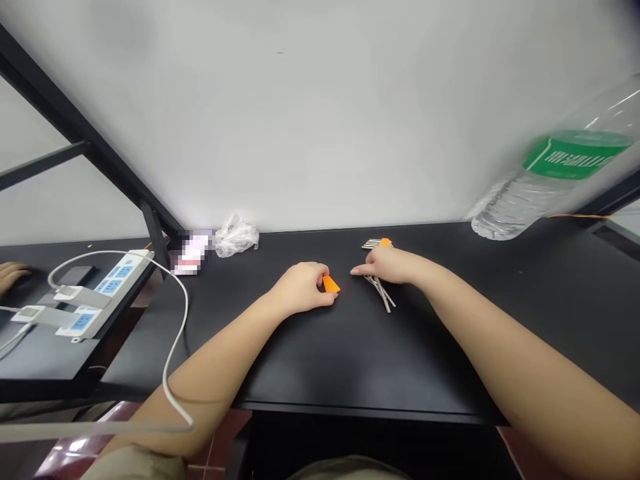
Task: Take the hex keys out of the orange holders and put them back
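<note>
My left hand (303,287) rests on the black table (320,363), its thumb and fingers closed around a small flat orange piece (331,285). One pointed part of the piece sticks out to the right. Just across from it, my right hand (385,265) lies low over several thin metal rods (384,293), with the thumb stretched to the left and apart from the forefinger. The near ends of these rods cross below the palm; the hand hides the rest. Behind that hand, more thin rods (371,244) lie beside another orange piece (385,242), partly covered.
A crumpled clear plastic bag (237,237) lies by the wall, next to a blurred pinkish packet (193,255). On the left are a white power strip (113,290), a looping cable (186,313) and another person's hand (13,275). A large water bottle (525,193) stands at right.
</note>
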A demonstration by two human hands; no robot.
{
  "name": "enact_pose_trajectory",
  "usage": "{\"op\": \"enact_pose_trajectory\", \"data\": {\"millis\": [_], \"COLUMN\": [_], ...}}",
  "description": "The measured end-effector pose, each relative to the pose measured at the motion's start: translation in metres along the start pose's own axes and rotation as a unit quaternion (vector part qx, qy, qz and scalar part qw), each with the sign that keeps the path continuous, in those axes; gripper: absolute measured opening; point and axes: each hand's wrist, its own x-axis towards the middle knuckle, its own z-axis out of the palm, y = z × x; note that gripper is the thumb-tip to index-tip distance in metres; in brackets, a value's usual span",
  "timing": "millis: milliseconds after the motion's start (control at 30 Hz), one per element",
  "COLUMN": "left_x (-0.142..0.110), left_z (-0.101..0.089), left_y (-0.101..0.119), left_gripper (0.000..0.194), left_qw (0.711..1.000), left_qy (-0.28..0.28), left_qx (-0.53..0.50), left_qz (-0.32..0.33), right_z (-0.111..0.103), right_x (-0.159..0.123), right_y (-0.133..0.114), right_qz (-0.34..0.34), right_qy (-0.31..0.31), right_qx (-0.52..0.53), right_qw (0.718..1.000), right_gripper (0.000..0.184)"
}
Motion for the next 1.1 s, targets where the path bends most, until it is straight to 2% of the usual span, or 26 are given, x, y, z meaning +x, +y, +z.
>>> {"op": "enact_pose_trajectory", "data": {"millis": [100,300,533,733,833,967,1100], "left_x": [0.000,0.001,0.001,0.001,0.002,0.002,0.002], "left_z": [0.001,0.001,0.000,0.000,0.001,0.001,-0.001], "left_y": [-0.001,-0.002,-0.003,-0.003,-0.004,-0.003,-0.002], "left_gripper": [0.024,0.023,0.023,0.021,0.022,0.023,0.023], "left_qw": [1.000,1.000,1.000,1.000,1.000,0.999,0.999], "left_qy": [0.000,0.000,0.001,-0.002,-0.002,-0.002,-0.008], "left_qx": [0.002,-0.001,0.005,0.000,-0.002,-0.003,0.002], "left_qz": [0.007,0.014,0.019,0.023,0.026,0.033,0.031], "right_z": [-0.001,-0.011,-0.015,0.002,0.004,-0.004,-0.012], "right_x": [0.001,-0.002,0.005,0.008,0.005,0.001,-0.003], "right_y": [0.010,0.032,0.042,0.038,0.041,0.047,0.053], "right_qz": [0.015,0.013,0.028,-0.050,-0.064,-0.047,-0.047], "right_qy": [-0.032,-0.056,0.010,0.085,0.103,0.081,0.078], "right_qx": [0.020,0.060,-0.014,-0.058,-0.033,0.058,0.089], "right_qw": [0.999,0.997,0.999,0.993,0.992,0.994,0.992], "right_gripper": [0.068,0.064,0.062,0.061,0.061,0.057,0.052]}}
